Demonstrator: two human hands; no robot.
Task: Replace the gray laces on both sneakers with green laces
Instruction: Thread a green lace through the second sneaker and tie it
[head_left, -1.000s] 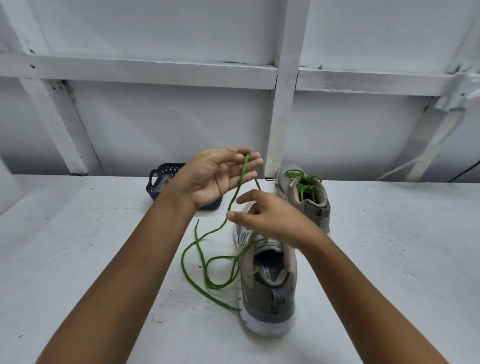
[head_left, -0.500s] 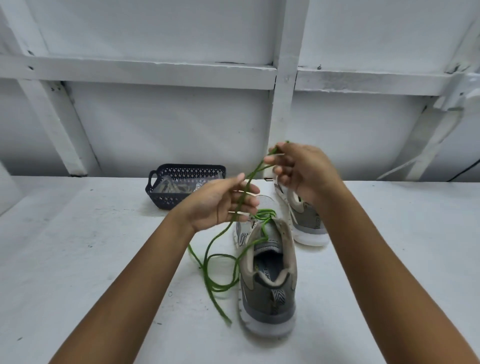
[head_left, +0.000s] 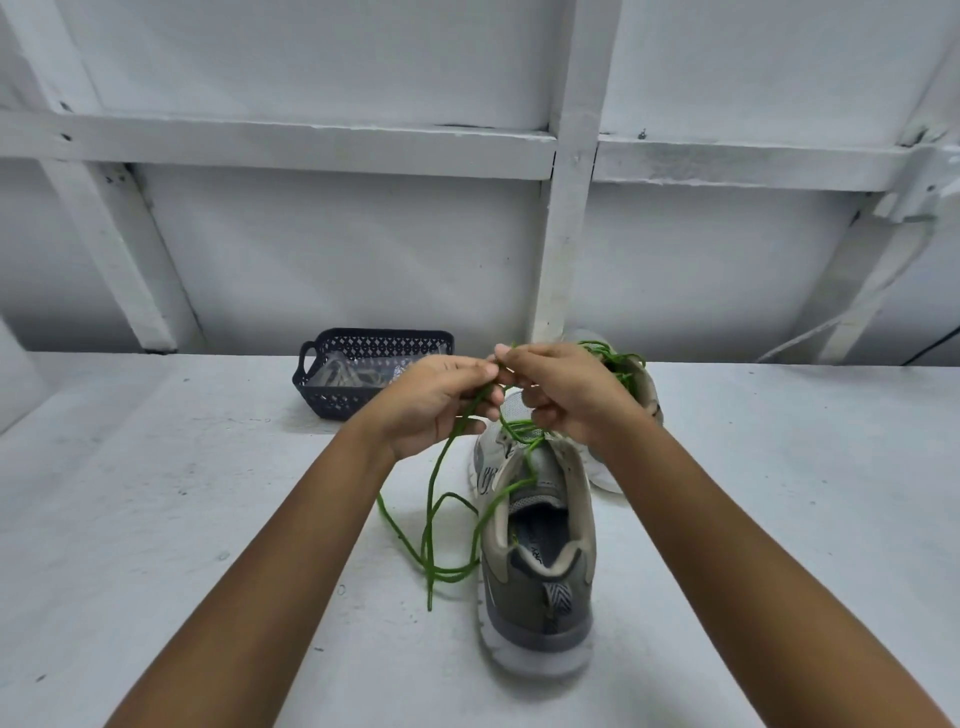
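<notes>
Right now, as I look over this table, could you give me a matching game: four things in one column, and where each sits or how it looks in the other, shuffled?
Things
1. near sneaker
2. far sneaker
3. basket
4. loose green lace

Descriptions
A. dark, at the back left of the table
B. pinched by the left hand and the right hand, trailing down onto the table
C. heel toward the camera
D. partly hidden behind the right hand, green lacing on top

Pairs: 1-C, 2-D, 3-A, 4-B
</notes>
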